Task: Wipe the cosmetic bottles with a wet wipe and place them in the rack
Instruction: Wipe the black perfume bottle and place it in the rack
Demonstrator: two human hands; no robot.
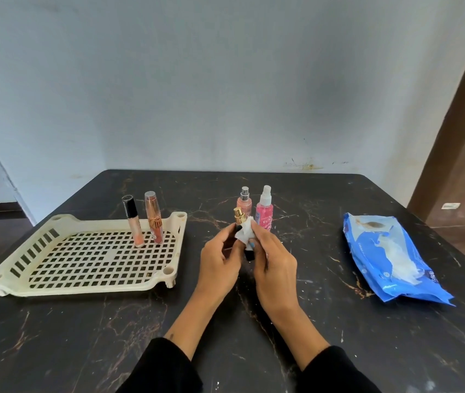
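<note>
Dark marbled table (310,321) against a pale blue wall, and over its middle the person works with both hands raised. Her left hand (217,260) is closed round the body of a small dark bottle with a gold spray cap (238,220), holding it upright above the tabletop. The right hand (275,258) pinches a crumpled white wet wipe (245,233) against the bottle's shoulder, fingers folded over it. So the wiping of this one is under way, I would say, not finished.

Just behind the hands stand two more spray bottles on the table: a peach one with a silver cap (244,202) and a pink one with a white cap (264,211), side by side; by where they stand I take them as not yet wiped. To the left the cream perforated rack (21,275) holds two slim tubes upright near its far edge, a black-capped one (133,222) and a rose-gold one (154,218).

That makes five cosmetics in all: two racked, one in hand, two waiting. One blue wipes packet (390,256) lies flat well off to the right.
</note>
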